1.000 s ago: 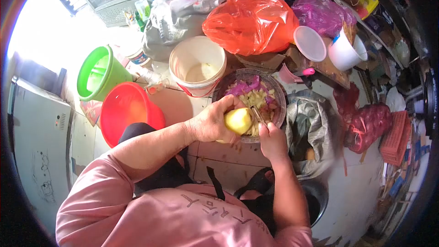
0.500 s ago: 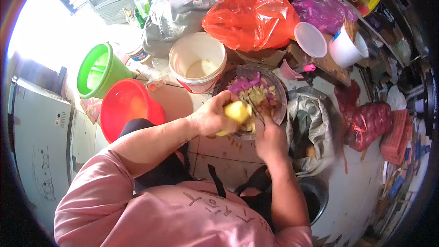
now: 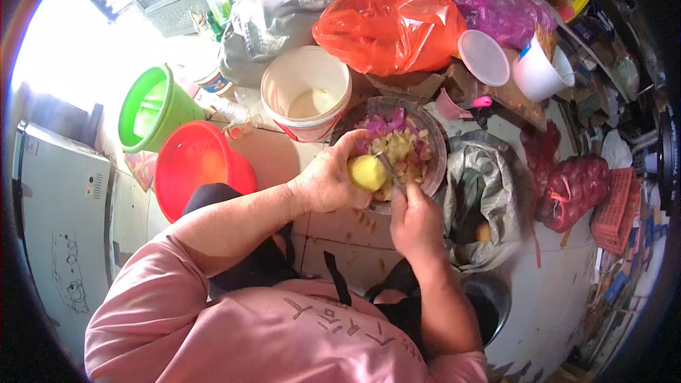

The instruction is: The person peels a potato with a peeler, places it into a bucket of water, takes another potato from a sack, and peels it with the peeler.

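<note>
My left hand (image 3: 330, 177) is wrapped round a peeled yellow potato (image 3: 367, 172), held over the near left part of a round basin (image 3: 438, 163). My right hand (image 3: 418, 221) grips a metal peeler (image 3: 387, 164), whose head is at the potato's right side. Its handle is mostly hidden by my fingers. Pale and brown peelings (image 3: 399, 146) lie in the basin with a piece of purple plastic (image 3: 386, 122).
A white bucket (image 3: 306, 92) stands behind the basin, with red (image 3: 202, 170) and green (image 3: 154, 110) tubs to its left. An open grey sack (image 3: 489, 198) is on the right. Orange (image 3: 390, 21) and purple (image 3: 500, 10) bags lie behind; a red net sack (image 3: 573, 195) lies far right.
The potato has turned in my left hand and its rounded yellow face shows more. My right hand has shifted slightly with the peeler along the potato. The whole view has tilted a little.
</note>
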Motion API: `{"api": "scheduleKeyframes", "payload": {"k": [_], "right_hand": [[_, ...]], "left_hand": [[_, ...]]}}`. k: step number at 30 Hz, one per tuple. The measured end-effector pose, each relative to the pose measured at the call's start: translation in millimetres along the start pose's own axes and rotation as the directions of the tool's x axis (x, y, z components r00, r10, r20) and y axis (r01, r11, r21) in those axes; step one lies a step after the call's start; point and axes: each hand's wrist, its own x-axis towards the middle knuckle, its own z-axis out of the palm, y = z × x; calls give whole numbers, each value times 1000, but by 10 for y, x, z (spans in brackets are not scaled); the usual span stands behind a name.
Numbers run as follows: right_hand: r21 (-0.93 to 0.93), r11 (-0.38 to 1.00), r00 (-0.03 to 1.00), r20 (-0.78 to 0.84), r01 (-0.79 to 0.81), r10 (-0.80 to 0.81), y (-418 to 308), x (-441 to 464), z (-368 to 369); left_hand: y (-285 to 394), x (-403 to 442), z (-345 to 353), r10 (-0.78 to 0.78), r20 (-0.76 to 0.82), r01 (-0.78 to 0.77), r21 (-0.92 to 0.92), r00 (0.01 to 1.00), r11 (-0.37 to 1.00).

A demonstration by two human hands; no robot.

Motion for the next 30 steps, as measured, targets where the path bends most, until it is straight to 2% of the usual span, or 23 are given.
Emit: {"api": "scheduleKeyframes", "payload": {"k": [2, 3, 4, 5, 7, 9, 12, 14, 16, 17, 19, 20, 21, 23, 24, 26, 27, 29, 30], "right_hand": [[-157, 982, 992, 62, -103, 113, 136, 74, -6], [-153, 982, 992, 52, -108, 117, 279, 74, 19], [-187, 960, 973, 64, -208, 223, 435, 82, 56], [-225, 930, 946, 82, -290, 315, 534, 115, 95], [-222, 939, 953, 93, -262, 288, 395, 121, 8], [19, 988, 988, -15, -156, 157, 273, 110, -27], [109, 991, 996, -30, -81, 85, 15, 69, -35], [68, 994, 997, 23, -79, 78, -113, 31, -53], [29, 997, 994, 74, -78, 76, -81, -4, -25], [29, 996, 994, 76, -79, 77, -18, 22, -8], [-216, 947, 939, 198, -238, 281, 233, 91, 4], [-202, 962, 942, 245, -182, 229, 725, 43, 206], [-201, 962, 943, 238, -185, 231, 674, 53, 170], [-106, 946, 926, 201, -305, 321, 463, 81, 61], [-109, 947, 925, 207, -303, 320, 407, 80, 42], [111, 963, 967, 101, -246, 235, 297, 79, 15], [115, 962, 967, 100, -246, 235, 199, 68, -14], [178, 979, 995, 15, -103, 102, 0, 44, -42], [194, 978, 997, 3, -82, 83, -37, 2, -11]], "left_hand": [[108, -48, 2, -20, 33, 18, 74, 999, 997], [168, -73, 0, 68, 58, -71, 48, 996, 996], [205, -74, -12, 158, 82, -160, 17, 984, 987], [221, -46, -50, 164, 76, -166, 20, 983, 986], [197, -42, -72, 60, 63, -67, 118, 996, 991], [136, -32, -47, 84, 29, -88, 172, 996, 981], [194, -39, -58, 85, 8, -84, 269, 996, 959], [246, -46, -54, 57, 15, -59, 300, 998, 952], [259, -62, -37, 78, 2, -70, 470, 997, 880], [263, -77, -44, 76, 2, -68, 470, 997, 880], [273, -109, -48, 205, 98, -227, 436, 974, 871], [280, -96, -47, 210, 111, -237, 438, 971, 867], [273, -85, -51, 239, 119, -267, 440, 964, 857], [237, -97, -62, 261, 101, -279, 435, 960, 856], [226, -83, -60, 247, 68, -253, 406, 967, 878], [209, -45, -44, 233, 50, -234, 382, 971, 894], [184, -40, -32, 201, 11, -193, 336, 980, 922], [180, -40, -28, 164, -33, -148, 285, 986, 947], [198, -35, -24, 101, -48, -85, 269, 994, 959]]}}
